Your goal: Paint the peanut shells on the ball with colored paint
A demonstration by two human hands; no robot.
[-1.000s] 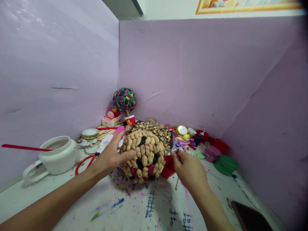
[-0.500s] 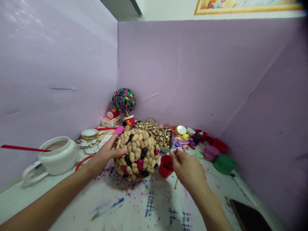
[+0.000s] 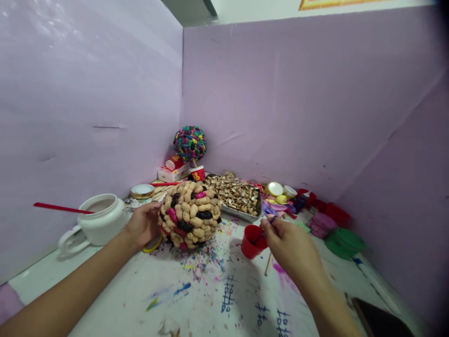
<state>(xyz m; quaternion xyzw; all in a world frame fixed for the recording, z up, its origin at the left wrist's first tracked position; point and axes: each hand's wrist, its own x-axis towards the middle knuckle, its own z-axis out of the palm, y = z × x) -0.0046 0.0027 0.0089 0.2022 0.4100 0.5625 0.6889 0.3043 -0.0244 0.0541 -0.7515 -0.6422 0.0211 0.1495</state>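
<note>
Left of the peanut ball [image 3: 191, 215], a white pot [image 3: 101, 227] is standing. My left hand [image 3: 143, 224] is bracing the ball's left side, seemingly for steadiness; its fingertips are hiding, so I can't tell their spread. Right of the ball, my right hand [image 3: 286, 236] is pinching a thin stick [image 3: 272, 219], angled so its end is reaching into a red cup [image 3: 249, 251].

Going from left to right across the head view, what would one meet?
White rounded pot → left hand → tan, black and magenta peanut-covered ball → red tapered cup → right hand → green round container
</note>
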